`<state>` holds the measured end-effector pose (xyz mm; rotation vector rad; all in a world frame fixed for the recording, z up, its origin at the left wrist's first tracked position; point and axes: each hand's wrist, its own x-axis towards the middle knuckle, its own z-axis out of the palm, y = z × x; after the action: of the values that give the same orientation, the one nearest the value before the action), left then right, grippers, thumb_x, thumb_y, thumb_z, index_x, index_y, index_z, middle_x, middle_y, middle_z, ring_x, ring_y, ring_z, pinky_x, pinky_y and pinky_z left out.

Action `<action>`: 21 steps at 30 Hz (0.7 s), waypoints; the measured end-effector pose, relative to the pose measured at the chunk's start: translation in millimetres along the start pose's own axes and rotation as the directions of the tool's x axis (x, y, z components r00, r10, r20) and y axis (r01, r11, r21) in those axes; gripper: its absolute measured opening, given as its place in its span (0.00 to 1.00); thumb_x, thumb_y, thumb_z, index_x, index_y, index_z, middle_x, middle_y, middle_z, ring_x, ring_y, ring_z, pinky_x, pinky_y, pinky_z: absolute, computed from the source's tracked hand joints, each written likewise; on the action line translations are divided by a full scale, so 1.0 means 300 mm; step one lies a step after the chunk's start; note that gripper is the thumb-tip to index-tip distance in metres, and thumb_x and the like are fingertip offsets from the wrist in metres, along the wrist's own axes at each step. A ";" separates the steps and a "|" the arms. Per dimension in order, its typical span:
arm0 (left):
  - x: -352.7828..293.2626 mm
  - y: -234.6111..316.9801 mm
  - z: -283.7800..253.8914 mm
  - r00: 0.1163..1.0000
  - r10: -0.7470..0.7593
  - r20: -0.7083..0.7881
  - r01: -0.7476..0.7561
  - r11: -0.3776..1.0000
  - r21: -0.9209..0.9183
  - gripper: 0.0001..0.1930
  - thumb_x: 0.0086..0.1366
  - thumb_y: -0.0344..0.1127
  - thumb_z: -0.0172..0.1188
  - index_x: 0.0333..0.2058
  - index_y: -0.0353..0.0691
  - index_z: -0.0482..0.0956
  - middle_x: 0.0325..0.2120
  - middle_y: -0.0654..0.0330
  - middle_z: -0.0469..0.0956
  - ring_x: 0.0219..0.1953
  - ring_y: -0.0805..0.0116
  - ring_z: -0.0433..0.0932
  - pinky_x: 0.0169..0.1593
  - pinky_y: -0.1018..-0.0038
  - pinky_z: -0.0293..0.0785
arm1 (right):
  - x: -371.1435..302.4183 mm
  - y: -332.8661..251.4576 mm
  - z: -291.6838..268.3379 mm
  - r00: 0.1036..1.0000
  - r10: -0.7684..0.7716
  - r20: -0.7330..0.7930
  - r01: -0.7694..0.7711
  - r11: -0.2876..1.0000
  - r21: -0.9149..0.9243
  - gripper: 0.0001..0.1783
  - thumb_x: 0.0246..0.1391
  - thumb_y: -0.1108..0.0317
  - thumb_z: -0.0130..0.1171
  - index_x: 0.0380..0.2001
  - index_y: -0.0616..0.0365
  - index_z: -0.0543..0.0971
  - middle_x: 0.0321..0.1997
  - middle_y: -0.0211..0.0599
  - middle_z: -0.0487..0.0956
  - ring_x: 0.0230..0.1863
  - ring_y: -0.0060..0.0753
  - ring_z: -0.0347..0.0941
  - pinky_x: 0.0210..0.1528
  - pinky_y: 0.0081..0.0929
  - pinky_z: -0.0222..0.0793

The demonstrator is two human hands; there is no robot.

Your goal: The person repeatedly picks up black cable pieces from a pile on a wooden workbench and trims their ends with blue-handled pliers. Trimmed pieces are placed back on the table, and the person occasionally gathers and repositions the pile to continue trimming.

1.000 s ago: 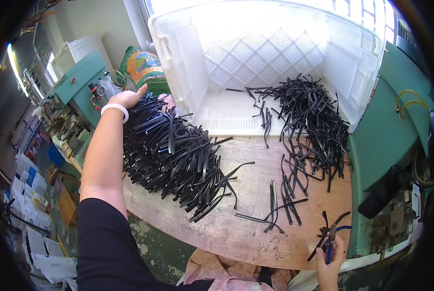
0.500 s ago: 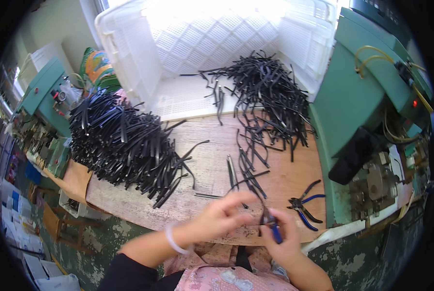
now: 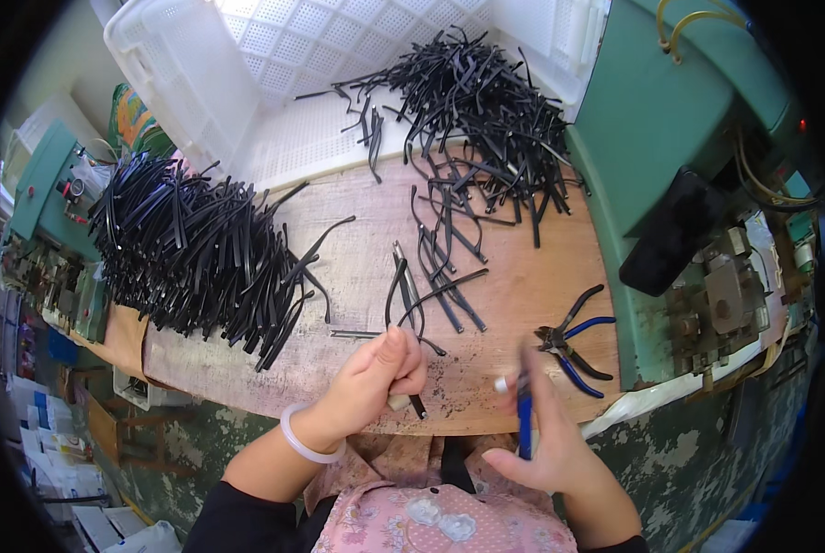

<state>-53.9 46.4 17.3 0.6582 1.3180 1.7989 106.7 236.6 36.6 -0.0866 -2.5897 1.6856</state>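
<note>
My left hand (image 3: 376,378) is closed around a slim black eyeglass temple (image 3: 418,405), whose end sticks out below the fingers near the table's front edge. My right hand (image 3: 551,438) holds blue-handled pliers (image 3: 525,415) upright against the palm, apart from the temple; their jaws are blurred. A pale wrap covers one of its fingertips. Several loose temples (image 3: 449,300) lie on the wooden table just beyond my hands. A second pair of pliers (image 3: 560,343), black and blue, rests open on the table to the right.
A big heap of black temples (image 3: 200,249) covers the table's left side. Another heap (image 3: 486,101) spills from a white plastic crate (image 3: 177,101) lying on its side at the back. Green machines (image 3: 657,138) flank the table, with a black phone-like object (image 3: 675,230) on the right one.
My hands have moved apart. The left hand has closed around a temple, and the pliers in my right hand now point upward. The whole view has shifted slightly.
</note>
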 end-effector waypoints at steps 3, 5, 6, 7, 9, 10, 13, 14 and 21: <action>-0.011 0.046 0.011 0.997 -0.062 -0.046 0.062 0.998 0.007 0.25 0.74 0.56 0.32 0.23 0.45 0.58 0.15 0.69 0.58 0.18 0.81 0.52 0.21 0.83 0.49 | -0.032 -0.016 0.010 0.980 -0.199 0.014 0.190 0.909 -0.370 0.38 0.40 0.62 0.68 0.60 0.41 0.72 0.49 0.42 0.70 0.47 0.45 0.68 0.46 0.38 0.66; -0.019 0.068 0.021 0.992 -0.104 -0.077 0.104 0.995 -0.009 0.25 0.75 0.55 0.32 0.23 0.45 0.58 0.15 0.69 0.57 0.19 0.80 0.51 0.22 0.82 0.49 | -0.035 -0.048 0.004 0.967 -0.234 0.102 0.253 0.838 -0.484 0.38 0.38 0.62 0.68 0.59 0.37 0.73 0.48 0.39 0.70 0.46 0.41 0.67 0.46 0.38 0.63; -0.017 0.075 0.039 0.987 -0.093 -0.132 0.095 0.996 0.003 0.25 0.74 0.57 0.32 0.22 0.47 0.58 0.12 0.69 0.54 0.15 0.78 0.47 0.22 0.79 0.48 | -0.033 -0.061 0.002 0.958 -0.246 0.146 0.286 0.794 -0.536 0.38 0.37 0.62 0.68 0.58 0.36 0.74 0.48 0.37 0.70 0.46 0.40 0.67 0.46 0.37 0.61; -0.015 0.077 0.040 0.990 -0.080 -0.114 0.081 0.997 0.001 0.25 0.74 0.57 0.32 0.22 0.47 0.58 0.12 0.69 0.54 0.15 0.78 0.47 0.22 0.79 0.48 | -0.031 -0.067 0.003 0.957 -0.251 0.146 0.290 0.794 -0.534 0.37 0.36 0.62 0.69 0.56 0.37 0.75 0.48 0.37 0.70 0.46 0.40 0.67 0.46 0.38 0.59; -0.014 0.080 0.037 0.995 -0.054 -0.079 0.054 0.999 -0.005 0.25 0.74 0.57 0.32 0.22 0.47 0.58 0.12 0.69 0.54 0.15 0.78 0.47 0.22 0.79 0.49 | -0.027 -0.075 0.006 0.954 -0.259 0.148 0.298 0.795 -0.528 0.34 0.34 0.62 0.71 0.52 0.38 0.78 0.47 0.37 0.71 0.45 0.40 0.68 0.46 0.38 0.57; -0.015 0.082 0.034 0.996 -0.055 -0.066 0.054 0.998 -0.011 0.25 0.74 0.57 0.32 0.22 0.47 0.58 0.12 0.69 0.54 0.15 0.78 0.47 0.22 0.79 0.49 | -0.026 -0.083 0.003 0.955 -0.252 0.159 0.297 0.786 -0.543 0.34 0.34 0.62 0.70 0.52 0.39 0.78 0.47 0.37 0.70 0.45 0.41 0.67 0.47 0.39 0.57; -0.017 0.088 0.032 0.996 -0.063 -0.055 0.062 0.998 -0.028 0.25 0.74 0.57 0.33 0.22 0.47 0.59 0.12 0.69 0.54 0.14 0.78 0.47 0.22 0.79 0.49 | -0.020 -0.097 0.000 0.954 -0.251 0.163 0.299 0.774 -0.558 0.34 0.34 0.64 0.70 0.52 0.39 0.78 0.45 0.37 0.71 0.44 0.40 0.68 0.45 0.38 0.59; -0.020 0.088 0.031 0.997 -0.057 -0.053 0.055 0.997 -0.046 0.25 0.74 0.56 0.32 0.22 0.46 0.58 0.12 0.69 0.55 0.15 0.78 0.48 0.21 0.79 0.48 | -0.021 -0.093 0.002 0.952 -0.258 0.165 0.306 0.778 -0.548 0.34 0.34 0.65 0.70 0.52 0.39 0.78 0.45 0.37 0.71 0.43 0.40 0.68 0.44 0.37 0.60; -0.090 0.004 0.115 0.783 0.488 -0.385 -0.444 0.873 0.204 0.24 0.74 0.56 0.33 0.25 0.43 0.57 0.11 0.64 0.57 0.13 0.79 0.48 0.17 0.78 0.46 | -0.032 -0.058 0.008 0.973 -0.173 0.154 0.225 0.863 -0.453 0.41 0.36 0.66 0.68 0.60 0.39 0.72 0.45 0.39 0.69 0.40 0.42 0.68 0.43 0.37 0.64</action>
<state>-12.4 42.2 30.8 0.7194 1.6496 2.3962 115.8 226.8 51.4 0.2564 -2.9082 0.9950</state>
